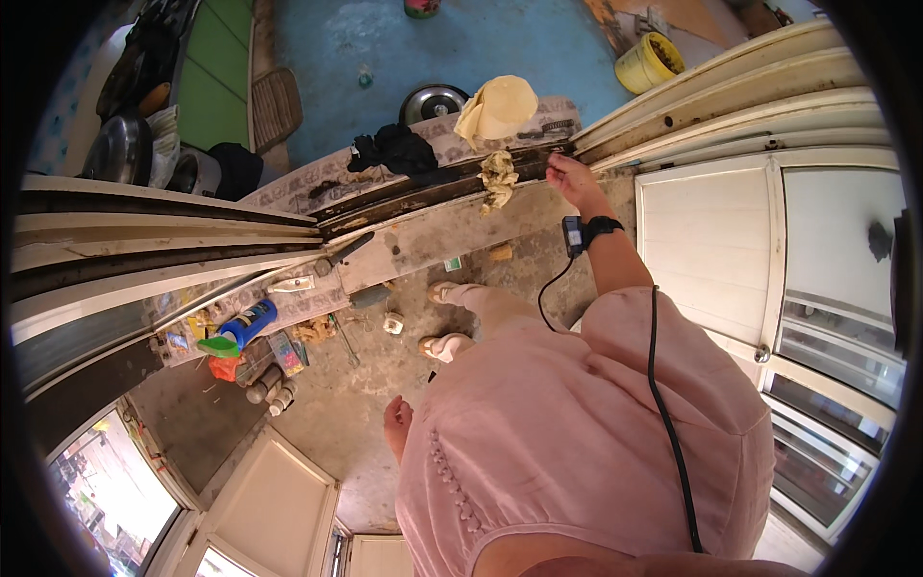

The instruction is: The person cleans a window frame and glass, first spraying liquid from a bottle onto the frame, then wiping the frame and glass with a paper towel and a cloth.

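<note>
My right hand is at the right end of a dark, dirty sliding-frame track, its fingers curled; whether it holds something small cannot be seen. On the track just left of it lies a crumpled, stained yellowish cloth. A pale yellow cap sits on the tiled sill behind, with a dark brush-like thing beside it. A black cloth lies further left across the sill. My left hand hangs low by my side, fingers loosely bent, touching none of these things.
A blue bottle, a putty-knife-like tool and small items lie at the left. Beyond the sill are a metal pot lid and a yellow bucket. A white door stands at the right. A cable runs from my right wrist device.
</note>
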Tool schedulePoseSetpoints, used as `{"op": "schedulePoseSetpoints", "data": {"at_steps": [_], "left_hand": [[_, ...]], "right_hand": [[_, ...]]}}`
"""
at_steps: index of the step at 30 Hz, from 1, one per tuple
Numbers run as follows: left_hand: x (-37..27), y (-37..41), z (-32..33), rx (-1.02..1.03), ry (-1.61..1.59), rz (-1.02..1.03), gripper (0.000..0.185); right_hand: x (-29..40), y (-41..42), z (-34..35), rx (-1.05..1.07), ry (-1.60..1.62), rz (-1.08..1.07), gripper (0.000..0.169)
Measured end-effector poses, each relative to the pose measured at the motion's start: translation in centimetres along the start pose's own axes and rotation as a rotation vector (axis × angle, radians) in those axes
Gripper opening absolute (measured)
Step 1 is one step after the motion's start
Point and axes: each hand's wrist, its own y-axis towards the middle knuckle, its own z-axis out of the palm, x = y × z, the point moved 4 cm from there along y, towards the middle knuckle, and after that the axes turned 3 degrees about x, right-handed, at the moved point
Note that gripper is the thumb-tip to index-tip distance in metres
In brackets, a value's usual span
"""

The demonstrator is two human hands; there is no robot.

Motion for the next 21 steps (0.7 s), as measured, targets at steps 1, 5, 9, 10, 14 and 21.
{"op": "schedulePoseSetpoints", "data": {"at_steps": [1,5,9,10,14,21], "left_hand": [[0.0,-0.1,0.0,-0.007,0.016,0.017,0.033],[0.0,-0.4,0.1,-0.045,0.092,0.051,0.033],[-0.4,-0.6,0.3,-0.044,0.110,0.051,0.032],[-0.6,-0.4,0.4,-0.035,0.096,0.048,0.033],[-0.4,-0.5,0.6,-0.023,0.101,0.047,0.033],[-0.2,-0.2,1.0,-0.017,0.151,0.053,0.034]], "right_hand": [[-0.2,-0.3,-0.1,0.003,-0.097,0.024,0.016],[0.4,-0.8,0.7,-0.117,-0.242,-0.022,0.016],[0.8,-0.5,0.3,-0.131,-0.281,-0.076,0.016],[1.0,-0.7,0.4,-0.158,-0.307,-0.069,0.016],[2.1,-2.3,0.4,-0.157,-0.422,-0.082,0.017],[-0.5,-3.0,-2.0,-0.050,-1.007,-0.274,0.018]]}}
